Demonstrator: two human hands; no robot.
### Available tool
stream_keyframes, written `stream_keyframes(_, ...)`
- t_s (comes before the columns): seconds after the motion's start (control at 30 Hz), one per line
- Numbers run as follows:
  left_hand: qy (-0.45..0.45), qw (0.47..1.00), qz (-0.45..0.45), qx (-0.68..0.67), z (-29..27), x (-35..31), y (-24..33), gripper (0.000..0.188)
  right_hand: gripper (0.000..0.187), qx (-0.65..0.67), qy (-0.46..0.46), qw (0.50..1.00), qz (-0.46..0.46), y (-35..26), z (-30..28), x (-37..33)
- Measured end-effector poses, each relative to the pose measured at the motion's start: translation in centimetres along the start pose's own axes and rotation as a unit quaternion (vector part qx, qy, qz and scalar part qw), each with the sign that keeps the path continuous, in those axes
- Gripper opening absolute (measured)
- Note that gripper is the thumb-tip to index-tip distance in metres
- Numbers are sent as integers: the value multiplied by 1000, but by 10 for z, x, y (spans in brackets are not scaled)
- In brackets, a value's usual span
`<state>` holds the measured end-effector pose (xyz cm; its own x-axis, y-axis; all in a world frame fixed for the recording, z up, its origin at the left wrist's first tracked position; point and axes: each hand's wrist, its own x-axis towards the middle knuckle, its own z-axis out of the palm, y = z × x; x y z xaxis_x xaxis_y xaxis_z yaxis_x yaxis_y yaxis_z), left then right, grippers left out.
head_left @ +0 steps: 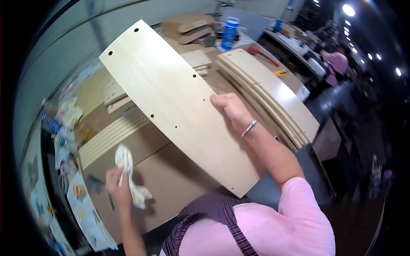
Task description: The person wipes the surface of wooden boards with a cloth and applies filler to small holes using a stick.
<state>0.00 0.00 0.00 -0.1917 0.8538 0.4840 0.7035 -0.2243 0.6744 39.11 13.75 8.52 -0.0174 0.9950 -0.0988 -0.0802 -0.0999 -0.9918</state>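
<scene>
Board (181, 109) raised over the desk (168, 181), cloth (124, 158) to its left
The right hand (234, 112) pinches the board's right long edge, thumb on the upper face, holding it at a slant above the desk. The left hand (118, 183) pinches the white cloth, apart from the board. A stack (273, 91) of similar boards lies to the right, near a blue bottle (230, 34).

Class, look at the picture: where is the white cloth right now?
In the head view, the white cloth is at lower left, gripped in the left hand, to the left of the long pale board in the right hand.
</scene>
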Motion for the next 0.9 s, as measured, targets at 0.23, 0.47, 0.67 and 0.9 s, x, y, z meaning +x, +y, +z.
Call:
stream_keyframes(0.23,-7,987,-156,-39,5,-83,-14,25,22,-149,142,977,-59,-88,-190,13)
stream_keyframes(0.47,-12,971,-212,-111,69,-64,39,20,30,-262,197,945,18,-78,-362,66)
stream_keyframes(0.67,-117,943,-234,-208,148,-39,96,18,35,-227,210,946,96,-28,-419,106)
stream_keyframes(0.9,-387,814,-297,-317,265,-10,164,19,48,-507,104,854,57,-16,-456,106)
